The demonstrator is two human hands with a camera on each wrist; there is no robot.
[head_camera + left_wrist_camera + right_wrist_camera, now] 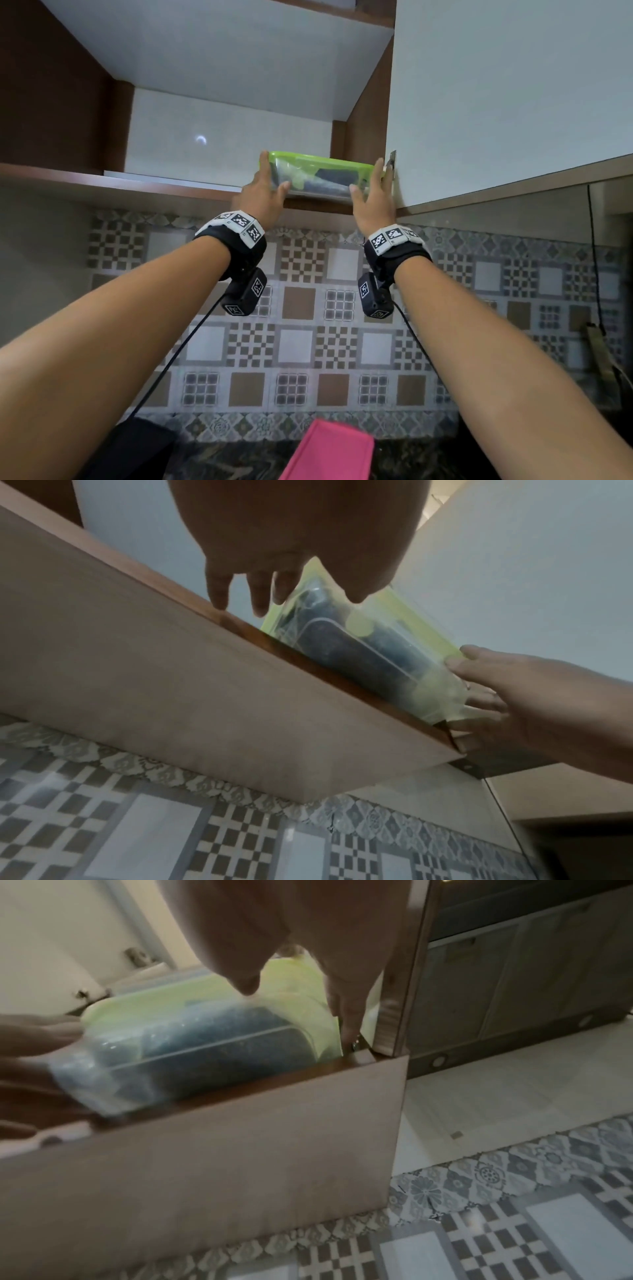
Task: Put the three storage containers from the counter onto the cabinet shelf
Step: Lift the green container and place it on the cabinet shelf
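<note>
Clasping the green-lidded storage container (318,178) by its short ends, left hand (262,200) and right hand (375,202) flat-fingered, thumbs on its near face; resting on the front lip of the cabinet shelf (137,186), long axis along that lip; probably calls for a level push straight back.

Item 1: patterned tiled wall (308,308), grey, brown and white squares.
Item 2: white cabinet door (513,102), above the wall's right half.
Item 3: metal hinge (393,164), on that door's left edge.
Item 4: black cord (596,274), hanging before the wall's right end.
Item 5: black object (137,445), at the wall's foot, left; kind unclear.
</note>
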